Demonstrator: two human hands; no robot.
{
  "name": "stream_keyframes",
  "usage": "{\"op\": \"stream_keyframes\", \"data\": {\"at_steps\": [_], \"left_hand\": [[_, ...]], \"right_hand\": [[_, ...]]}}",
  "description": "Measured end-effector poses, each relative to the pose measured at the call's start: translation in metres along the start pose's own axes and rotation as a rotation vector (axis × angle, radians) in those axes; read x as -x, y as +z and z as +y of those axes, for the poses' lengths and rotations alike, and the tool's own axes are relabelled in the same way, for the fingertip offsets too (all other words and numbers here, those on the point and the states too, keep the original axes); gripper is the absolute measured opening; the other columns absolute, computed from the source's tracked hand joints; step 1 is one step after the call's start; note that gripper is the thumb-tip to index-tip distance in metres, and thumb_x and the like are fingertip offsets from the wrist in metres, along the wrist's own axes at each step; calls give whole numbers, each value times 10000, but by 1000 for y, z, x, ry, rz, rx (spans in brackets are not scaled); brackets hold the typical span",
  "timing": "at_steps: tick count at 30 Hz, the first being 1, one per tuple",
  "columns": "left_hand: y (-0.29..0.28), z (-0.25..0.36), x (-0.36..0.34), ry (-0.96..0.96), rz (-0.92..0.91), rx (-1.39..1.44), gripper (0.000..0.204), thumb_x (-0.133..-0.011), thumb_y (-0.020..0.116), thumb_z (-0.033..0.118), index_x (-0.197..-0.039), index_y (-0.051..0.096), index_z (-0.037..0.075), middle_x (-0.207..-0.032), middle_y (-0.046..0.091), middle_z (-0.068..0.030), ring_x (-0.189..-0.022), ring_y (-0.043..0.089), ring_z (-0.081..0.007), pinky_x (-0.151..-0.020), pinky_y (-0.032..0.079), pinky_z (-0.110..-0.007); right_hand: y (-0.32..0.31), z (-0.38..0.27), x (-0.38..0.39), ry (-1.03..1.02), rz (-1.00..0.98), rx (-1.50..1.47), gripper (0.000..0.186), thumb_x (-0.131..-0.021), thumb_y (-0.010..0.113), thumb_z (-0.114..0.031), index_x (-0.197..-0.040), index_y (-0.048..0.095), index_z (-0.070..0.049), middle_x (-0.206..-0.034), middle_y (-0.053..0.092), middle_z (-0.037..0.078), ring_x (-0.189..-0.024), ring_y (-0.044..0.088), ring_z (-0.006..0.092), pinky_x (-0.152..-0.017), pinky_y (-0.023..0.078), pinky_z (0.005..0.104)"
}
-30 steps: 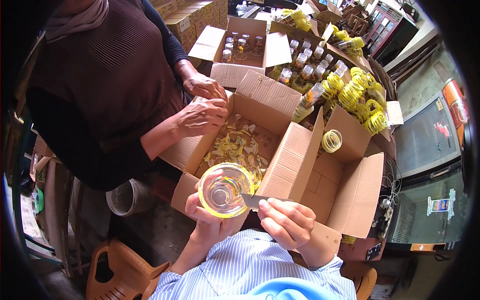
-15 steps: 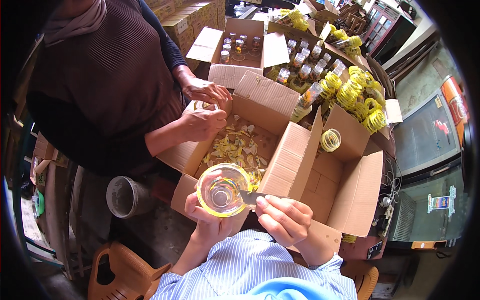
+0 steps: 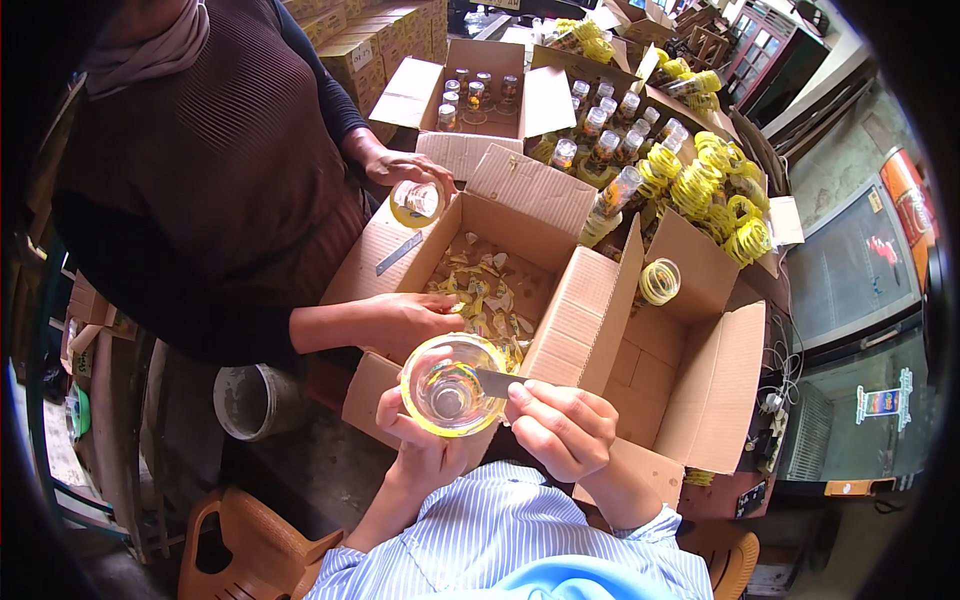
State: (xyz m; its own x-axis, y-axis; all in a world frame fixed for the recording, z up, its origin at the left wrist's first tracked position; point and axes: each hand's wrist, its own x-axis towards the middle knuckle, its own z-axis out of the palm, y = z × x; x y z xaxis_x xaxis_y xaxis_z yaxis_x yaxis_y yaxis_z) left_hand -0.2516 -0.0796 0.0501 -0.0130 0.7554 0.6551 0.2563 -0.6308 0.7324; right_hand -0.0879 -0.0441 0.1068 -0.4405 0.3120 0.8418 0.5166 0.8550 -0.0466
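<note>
My left hand (image 3: 425, 445) is closed around a clear plastic cup (image 3: 448, 398) with a yellow rim, its open mouth tilted up toward me. Between the fingertips of my right hand (image 3: 565, 428) is a flat grey metal blade (image 3: 496, 383), its end against the right side of the cup's rim. Both hands are over the near edge of an open cardboard box (image 3: 560, 345), whose bottom holds many torn yellow and white scraps (image 3: 480, 295).
Across the box, a co-worker's hand (image 3: 405, 167) holds another cup (image 3: 416, 203); their other hand (image 3: 415, 320) is over the scraps. A second blade (image 3: 399, 254) lies on the flap. Stacked yellow-rimmed cups (image 3: 705, 185) and another open box (image 3: 655, 365) stand right; a bucket (image 3: 255, 402) stands left.
My cup and blade have shifted slightly, with more of the blade showing. The co-worker's hands have parted: one lowered toward the scraps, and their blade now lies on the flap.
</note>
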Motion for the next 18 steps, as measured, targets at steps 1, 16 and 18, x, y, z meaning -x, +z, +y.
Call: {"op": "stream_keyframes", "data": {"at_steps": [1,16,18], "left_hand": [[0,0,0,-2,-2,2,729,-744,549,-87,-1247,40,53,-1291,305,-275,-1110,446,-317,-928,412,-401],[4,-5,-2,-51,11,95,745,-761,570,-53,-1266,39,78,-1318,285,-252,-1120,436,-287,-922,418,-379],[4,-4,-4,-37,15,86,749,-760,576,-43,-1268,42,92,-1317,285,-251,-1121,431,-285,-917,421,-377]], "right_hand": [[0,-1,2,-2,5,-2,129,-712,666,-19,-671,564,-87,-803,679,67,-735,661,152,-616,528,223],[-6,2,5,66,77,-77,175,-693,704,-6,-666,544,-73,-791,680,73,-699,662,162,-599,533,231],[-9,-1,4,36,52,-76,167,-700,698,-13,-660,549,-78,-791,680,73,-698,660,155,-602,534,230]]}}
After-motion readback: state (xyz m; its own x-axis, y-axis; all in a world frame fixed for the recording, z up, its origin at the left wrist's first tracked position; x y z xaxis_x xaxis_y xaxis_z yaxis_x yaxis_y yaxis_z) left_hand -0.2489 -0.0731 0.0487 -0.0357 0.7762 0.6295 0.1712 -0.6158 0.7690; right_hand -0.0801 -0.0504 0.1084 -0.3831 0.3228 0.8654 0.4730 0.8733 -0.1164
